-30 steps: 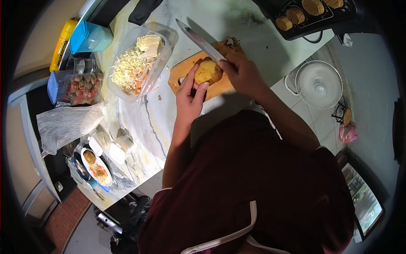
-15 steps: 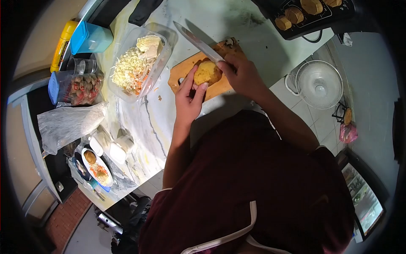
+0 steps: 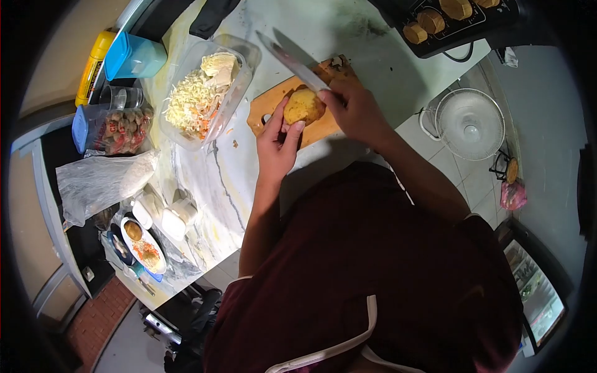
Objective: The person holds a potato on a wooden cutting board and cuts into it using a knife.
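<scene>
A yellow-brown potato [image 3: 304,105] is gripped between the thumb and fingers of my left hand [image 3: 277,144], above a wooden cutting board [image 3: 264,104]. My right hand [image 3: 356,109] is closed on a knife [image 3: 291,60], whose blade points up and to the left over the board's far edge. The knife's handle is hidden in my fingers, which are close to the potato's right side. Dark peel scraps [image 3: 339,61] lie at the board's upper right corner. Left of the board stands a clear plastic container [image 3: 214,133] with shredded cabbage and carrot.
A black appliance [image 3: 460,28] with brown knobs is at the upper right. Below it, a strainer basket [image 3: 469,124] sits beyond the counter edge. Along the left are a blue-lidded tub [image 3: 134,57], a jar [image 3: 118,129], a plastic bag [image 3: 93,186], white-lidded containers [image 3: 174,224] and an oval plate [image 3: 155,264].
The potato has turned slightly in my left hand, and less of its darker lower side shows. Both hands stay in nearly the same place, with the knife still held.
</scene>
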A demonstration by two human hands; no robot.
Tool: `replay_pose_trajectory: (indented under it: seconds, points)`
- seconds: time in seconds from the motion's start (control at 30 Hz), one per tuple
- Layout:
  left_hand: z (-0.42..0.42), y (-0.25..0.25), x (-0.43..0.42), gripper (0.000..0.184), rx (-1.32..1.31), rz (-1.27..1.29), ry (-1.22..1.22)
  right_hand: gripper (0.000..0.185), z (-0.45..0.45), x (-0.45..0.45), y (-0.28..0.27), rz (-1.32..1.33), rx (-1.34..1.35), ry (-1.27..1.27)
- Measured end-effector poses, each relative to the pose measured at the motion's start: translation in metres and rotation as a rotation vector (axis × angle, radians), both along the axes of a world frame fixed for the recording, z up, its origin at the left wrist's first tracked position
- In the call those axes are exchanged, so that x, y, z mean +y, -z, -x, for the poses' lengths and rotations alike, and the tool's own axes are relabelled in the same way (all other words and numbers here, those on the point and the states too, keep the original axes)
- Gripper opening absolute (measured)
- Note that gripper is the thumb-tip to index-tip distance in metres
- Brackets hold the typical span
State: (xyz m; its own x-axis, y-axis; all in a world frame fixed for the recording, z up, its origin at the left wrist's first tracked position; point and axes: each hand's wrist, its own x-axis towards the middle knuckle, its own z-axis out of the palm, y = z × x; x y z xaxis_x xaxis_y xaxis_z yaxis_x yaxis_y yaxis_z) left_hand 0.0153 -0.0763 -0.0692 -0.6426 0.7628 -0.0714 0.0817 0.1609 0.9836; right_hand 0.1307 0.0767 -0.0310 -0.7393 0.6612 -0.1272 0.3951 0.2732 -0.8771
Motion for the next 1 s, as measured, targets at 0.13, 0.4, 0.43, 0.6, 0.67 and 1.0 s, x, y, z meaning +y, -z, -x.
replay_pose_trajectory:
  seconds: [0.13,0.4,0.43,0.6,0.67,1.0]
  points:
    - [0.004,0.002,-0.002,0.052,-0.019,0.022,0.003,0.026,0.0,0.0,-0.003,-0.012,0.049,-0.023]
    - [0.005,-0.001,0.001,0.052,0.04,0.014,0.013,0.028,0.0,0.003,-0.005,-0.016,0.083,-0.045]
    - [0.004,-0.001,-0.001,0.052,0.044,0.005,0.015,0.028,0.0,0.006,-0.005,-0.004,0.049,-0.017]
    - [0.005,0.001,0.0,0.052,-0.029,-0.002,-0.001,0.028,0.003,0.006,-0.005,-0.012,0.04,0.02]
    - [0.002,0.002,-0.002,0.052,-0.013,0.007,0.003,0.028,0.002,0.003,-0.007,0.03,-0.029,-0.037]
    - [0.004,-0.013,-0.012,0.047,0.112,0.084,0.031,0.033,0.0,0.001,0.004,0.102,0.007,0.085]
